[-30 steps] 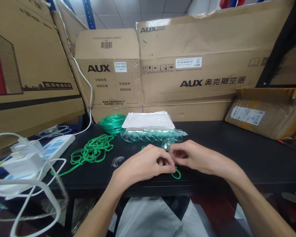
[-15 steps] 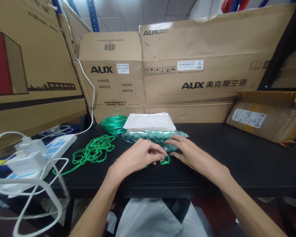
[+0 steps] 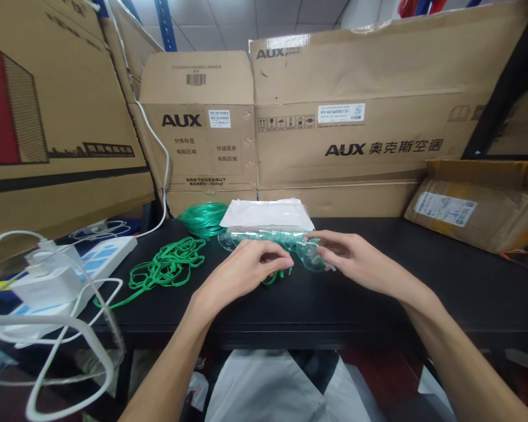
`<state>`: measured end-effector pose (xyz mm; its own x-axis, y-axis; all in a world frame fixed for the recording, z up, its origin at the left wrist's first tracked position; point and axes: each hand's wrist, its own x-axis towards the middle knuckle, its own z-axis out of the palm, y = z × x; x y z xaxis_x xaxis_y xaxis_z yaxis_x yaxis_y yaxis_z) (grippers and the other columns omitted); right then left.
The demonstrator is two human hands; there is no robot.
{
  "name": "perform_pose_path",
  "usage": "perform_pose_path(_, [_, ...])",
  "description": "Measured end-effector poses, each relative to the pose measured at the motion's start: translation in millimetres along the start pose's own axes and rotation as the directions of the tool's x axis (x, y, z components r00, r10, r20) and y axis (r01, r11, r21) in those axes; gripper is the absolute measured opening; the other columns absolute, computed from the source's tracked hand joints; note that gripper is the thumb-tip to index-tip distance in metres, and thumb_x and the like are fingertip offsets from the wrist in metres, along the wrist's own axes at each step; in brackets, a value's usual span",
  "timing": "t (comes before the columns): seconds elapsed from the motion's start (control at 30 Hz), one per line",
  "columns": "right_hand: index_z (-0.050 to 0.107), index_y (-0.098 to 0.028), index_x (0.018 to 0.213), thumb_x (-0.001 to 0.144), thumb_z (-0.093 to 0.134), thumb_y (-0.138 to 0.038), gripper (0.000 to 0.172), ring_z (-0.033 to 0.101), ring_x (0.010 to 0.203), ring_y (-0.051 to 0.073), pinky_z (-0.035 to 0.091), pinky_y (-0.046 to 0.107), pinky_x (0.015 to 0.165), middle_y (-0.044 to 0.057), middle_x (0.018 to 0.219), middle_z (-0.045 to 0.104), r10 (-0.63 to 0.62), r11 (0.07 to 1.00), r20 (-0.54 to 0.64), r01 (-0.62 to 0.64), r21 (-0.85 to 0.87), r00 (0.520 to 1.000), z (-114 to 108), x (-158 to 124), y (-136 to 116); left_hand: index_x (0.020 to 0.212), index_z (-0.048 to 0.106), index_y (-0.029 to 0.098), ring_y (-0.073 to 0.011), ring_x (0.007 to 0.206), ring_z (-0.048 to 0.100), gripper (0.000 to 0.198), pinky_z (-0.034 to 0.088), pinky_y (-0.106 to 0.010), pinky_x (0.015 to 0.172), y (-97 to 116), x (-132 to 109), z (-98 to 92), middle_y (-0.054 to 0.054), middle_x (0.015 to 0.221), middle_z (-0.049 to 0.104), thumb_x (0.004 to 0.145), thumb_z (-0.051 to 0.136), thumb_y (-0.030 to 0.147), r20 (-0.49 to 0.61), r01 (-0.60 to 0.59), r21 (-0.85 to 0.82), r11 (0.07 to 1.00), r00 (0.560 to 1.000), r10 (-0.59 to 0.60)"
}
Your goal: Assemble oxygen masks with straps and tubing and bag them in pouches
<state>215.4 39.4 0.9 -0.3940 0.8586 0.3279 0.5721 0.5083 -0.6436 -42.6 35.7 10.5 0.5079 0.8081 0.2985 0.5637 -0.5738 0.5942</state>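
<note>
Back from the front edge of the worktop [image 3: 400, 305], the left hand [image 3: 251, 265] tightly pinches green strap [image 3: 270, 279]; the right hand [image 3: 356, 249], grip half-closed, holds a clear mask [image 3: 308, 256], presumably exposing its rim.

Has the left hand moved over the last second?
Yes. The left hand has moved forward and slightly left, closer to the white sheet.
</note>
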Motion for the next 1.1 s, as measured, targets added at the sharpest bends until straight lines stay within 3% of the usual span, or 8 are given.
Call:
perform_pose_path(0.1, [0.059, -0.025, 0.141, 0.1, 0.054, -0.046, 0.047, 0.071, 0.088, 0.021, 0.057, 0.036, 0.085, 0.005, 0.11, 0.075, -0.021, 0.989, 0.023, 0.017, 0.149, 1.0, -4.4, -1.2, -7.3, 0.095, 0.076, 0.024, -0.0148, 0.068, 0.06, 0.035, 0.041, -0.025, 0.063, 0.9, 2.1, 2.0, 0.002, 0.074, 0.068, 0.098, 0.057, 0.052, -0.046, -0.003, -0.018, 1.0, 0.999, 0.002])
perform_pose_path(0.3, [0.063, -0.027, 0.132, 0.098, 0.06, -0.044, 0.038, 0.071, 0.089, 0.021, 0.059, 0.035, 0.084, 0.003, 0.11, 0.074, -0.067, 0.964, 0.021, 0.06, 0.26, 0.997, -5.4, -5.3, -17.0, 0.092, 0.075, 0.021, -0.0159, 0.068, 0.059, 0.039, 0.04, -0.026, 0.063, 1.0, 5.2, 4.5, 0.001, 0.073, 0.068, 0.099, 0.053, 0.053, -0.144, -0.004, -0.038, 0.999, 0.99, -0.001])
perform_pose_path(0.47, [0.062, -0.028, 0.135, 0.096, 0.065, -0.045, 0.043, 0.072, 0.097, 0.023, 0.06, 0.035, 0.084, 0.004, 0.115, 0.074, -0.063, 0.963, -0.036, 0.071, 0.261, 0.997, -2.8, -7.8, -22.6, 0.092, 0.077, 0.021, -0.0171, 0.069, 0.061, 0.044, 0.04, -0.026, 0.061, -1.8, 7.0, 5.7, 0.0, 0.077, 0.071, 0.095, 0.056, 0.059, -0.167, 0.021, -0.059, 0.998, 0.985, -0.031])
perform_pose_path(1.1, [0.062, -0.029, 0.137, 0.094, 0.067, -0.049, 0.048, 0.071, 0.11, 0.029, 0.061, 0.043, 0.093, 0.005, 0.109, 0.076, -0.048, 0.971, -0.031, 0.054, 0.231, 0.998, -4.0, -7.2, -19.9, 0.09, 0.076, 0.022, -0.0171, 0.068, 0.062, 0.042, 0.04, -0.026, 0.061, -0.8, 5.1, 4.9, 0.001, 0.075, 0.072, 0.096, 0.055, 0.058, -0.156, 0.024, -0.041, 0.999, 0.987, -0.03])
